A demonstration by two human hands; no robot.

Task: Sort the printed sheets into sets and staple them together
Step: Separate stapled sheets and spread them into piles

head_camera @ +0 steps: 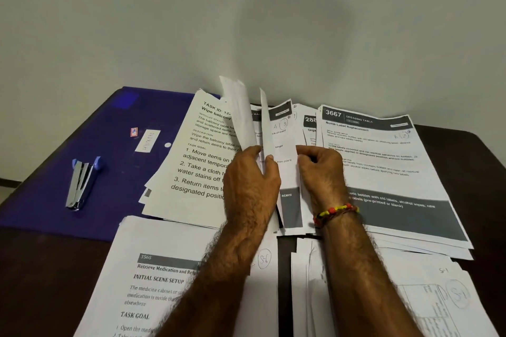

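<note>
Head view: both hands work the middle stack of sheets [290,145] at the far centre of the worktop [41,268].

Left hand [250,180] has its fingers curled round a few lifted sheets [241,112], which stand nearly upright with their long axis running away from the person; thumb and fingers pinch them at the lower edge. Right hand [320,169] sits just beside it on the right, fingers curled and pinching the edge of the next sheet in the same stack. Can't tell how many sheets each hand holds.

Key relation: the stapler [82,182] lies well to the left on a purple folder [95,145], long axis pointing away from the person, so the left hand is the nearer one. My read: sorting step, stapling not yet started for this set.

Around:
- "Wipe balcony" stack [191,161] left of the hands, overlapping the folder and lying between hands and stapler.
- "3667" stack [383,161] on the right, touching the middle stack.
- Two more stacks near the person, "3565" [153,282] left and a hand-marked one [410,295] right, under the forearms.

Risk: reaching left across the loose stack could shift its sheets.
</note>
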